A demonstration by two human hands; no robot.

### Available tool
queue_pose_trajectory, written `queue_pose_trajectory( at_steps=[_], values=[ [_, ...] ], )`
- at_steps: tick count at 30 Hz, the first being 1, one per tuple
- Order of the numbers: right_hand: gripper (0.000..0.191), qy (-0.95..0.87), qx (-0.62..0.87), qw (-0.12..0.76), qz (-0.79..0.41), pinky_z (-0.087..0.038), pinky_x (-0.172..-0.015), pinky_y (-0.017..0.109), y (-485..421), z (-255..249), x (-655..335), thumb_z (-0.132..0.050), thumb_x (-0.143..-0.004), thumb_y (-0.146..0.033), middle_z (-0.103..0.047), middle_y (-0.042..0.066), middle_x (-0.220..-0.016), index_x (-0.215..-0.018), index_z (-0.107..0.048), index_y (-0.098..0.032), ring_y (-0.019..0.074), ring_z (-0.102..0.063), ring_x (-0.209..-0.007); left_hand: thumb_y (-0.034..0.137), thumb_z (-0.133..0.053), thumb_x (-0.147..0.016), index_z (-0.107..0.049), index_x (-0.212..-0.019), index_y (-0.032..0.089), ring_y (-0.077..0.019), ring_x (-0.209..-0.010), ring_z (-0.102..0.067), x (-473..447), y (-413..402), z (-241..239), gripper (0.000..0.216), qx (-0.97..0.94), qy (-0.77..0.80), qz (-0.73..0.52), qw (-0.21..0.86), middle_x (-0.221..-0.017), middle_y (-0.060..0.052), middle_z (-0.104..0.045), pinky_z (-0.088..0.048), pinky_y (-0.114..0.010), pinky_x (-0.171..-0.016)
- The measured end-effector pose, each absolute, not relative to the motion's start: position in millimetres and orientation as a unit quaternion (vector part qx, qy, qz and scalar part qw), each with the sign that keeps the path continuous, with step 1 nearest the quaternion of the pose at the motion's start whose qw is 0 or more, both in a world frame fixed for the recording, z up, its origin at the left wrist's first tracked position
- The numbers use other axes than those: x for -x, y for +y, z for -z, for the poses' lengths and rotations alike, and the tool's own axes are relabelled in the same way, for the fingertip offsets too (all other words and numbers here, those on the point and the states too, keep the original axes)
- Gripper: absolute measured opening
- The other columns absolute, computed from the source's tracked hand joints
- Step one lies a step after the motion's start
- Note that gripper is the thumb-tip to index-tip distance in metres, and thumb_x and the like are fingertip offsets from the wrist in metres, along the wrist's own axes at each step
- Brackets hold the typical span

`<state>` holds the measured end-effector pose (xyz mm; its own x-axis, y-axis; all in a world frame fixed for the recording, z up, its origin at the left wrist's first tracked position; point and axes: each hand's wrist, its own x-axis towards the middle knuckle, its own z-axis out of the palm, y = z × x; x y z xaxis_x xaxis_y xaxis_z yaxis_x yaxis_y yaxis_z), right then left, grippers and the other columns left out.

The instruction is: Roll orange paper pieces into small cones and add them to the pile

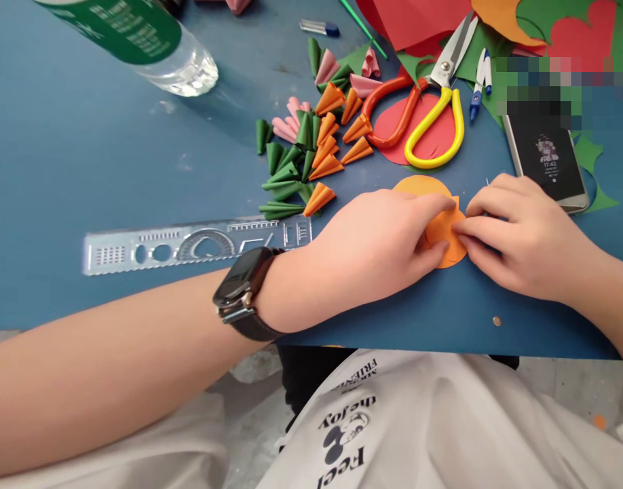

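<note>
My left hand (pixel 377 248) and my right hand (pixel 515 234) meet over a small orange paper circle (pixel 444 234) on the blue table (pixel 87 176). Both hands pinch the circle's folded edge between fingertips and thumbs. Another orange paper circle (pixel 418 185) lies flat just behind it, partly hidden by my left hand. A dark watch (pixel 245 285) sits on my left wrist.
A pile of folded orange, green and pink paper cones (pixel 311 136) lies behind my left hand. Scissors (pixel 428 109), a clear ruler (pixel 194 243), a phone (pixel 550 156), a water bottle (pixel 143 41), pens (pixel 482 81) and coloured paper sheets (pixel 418 20) lie around.
</note>
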<state>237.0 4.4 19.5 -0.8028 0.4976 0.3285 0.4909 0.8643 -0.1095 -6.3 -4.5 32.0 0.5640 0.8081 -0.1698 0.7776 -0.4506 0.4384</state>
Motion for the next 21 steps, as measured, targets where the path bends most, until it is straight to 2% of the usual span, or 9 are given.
queue_pose_trajectory(
  at_steps=[4,8,13,17,19,21],
  values=[
    [0.026,-0.958,0.232,0.160,-0.052,-0.049,-0.070,0.040,-1,-18,-233,-0.057,-0.104,-0.010,-0.067,0.009,-0.085,-0.085,-0.069,-0.021,0.0241,-0.054,-0.078,0.034,-0.058,-0.108,-0.068,-0.156,0.017,-0.0240,-0.077,-0.072,7,-6,-31,0.052,-0.856,0.457,-0.035,0.237,-0.086,-0.005,-0.079,-0.051,-0.034,-0.074],
    [0.031,-0.965,0.213,0.143,-0.062,-0.048,-0.069,0.038,-8,-22,-231,-0.058,-0.099,-0.005,-0.060,0.005,-0.076,-0.074,-0.063,-0.022,0.0219,-0.047,-0.073,0.034,-0.061,-0.106,-0.068,-0.157,0.018,-0.0235,-0.073,-0.070,6,-6,-33,0.054,-0.852,0.464,-0.026,0.241,-0.090,-0.006,-0.081,-0.047,-0.034,-0.070],
    [0.028,-0.969,0.196,0.138,-0.056,-0.048,-0.066,0.039,-17,-22,-230,-0.060,-0.098,-0.006,-0.060,0.004,-0.074,-0.075,-0.067,-0.020,0.0220,-0.048,-0.071,0.033,-0.065,-0.104,-0.070,-0.155,0.015,-0.0245,-0.076,-0.071,5,-5,-36,0.055,-0.856,0.457,-0.006,0.241,-0.090,-0.006,-0.080,-0.045,-0.034,-0.068],
    [0.029,-0.966,0.211,0.147,-0.027,-0.050,-0.069,0.040,-16,-20,-234,-0.059,-0.100,-0.005,-0.064,0.006,-0.077,-0.077,-0.069,-0.020,0.0238,-0.054,-0.074,0.028,-0.060,-0.106,-0.061,-0.164,0.020,-0.0227,-0.073,-0.068,8,-5,-34,0.059,-0.868,0.426,-0.030,0.252,-0.092,-0.005,-0.080,-0.044,-0.033,-0.066],
    [0.025,-0.966,0.212,0.148,-0.025,-0.051,-0.071,0.041,-14,-21,-236,-0.060,-0.101,-0.005,-0.070,0.009,-0.084,-0.083,-0.073,-0.017,0.0251,-0.060,-0.079,0.027,-0.057,-0.106,-0.067,-0.158,0.024,-0.0214,-0.072,-0.066,10,-5,-35,0.053,-0.875,0.405,-0.041,0.261,-0.092,-0.004,-0.078,-0.044,-0.033,-0.066],
    [0.022,-0.966,0.212,0.149,-0.019,-0.050,-0.070,0.041,-13,-21,-237,-0.061,-0.101,-0.006,-0.072,0.011,-0.087,-0.089,-0.075,-0.016,0.0255,-0.063,-0.080,0.031,-0.057,-0.107,-0.079,-0.139,0.024,-0.0212,-0.072,-0.065,10,-6,-35,0.040,-0.881,0.400,-0.029,0.250,-0.089,-0.005,-0.075,-0.041,-0.033,-0.063]
  ],
)
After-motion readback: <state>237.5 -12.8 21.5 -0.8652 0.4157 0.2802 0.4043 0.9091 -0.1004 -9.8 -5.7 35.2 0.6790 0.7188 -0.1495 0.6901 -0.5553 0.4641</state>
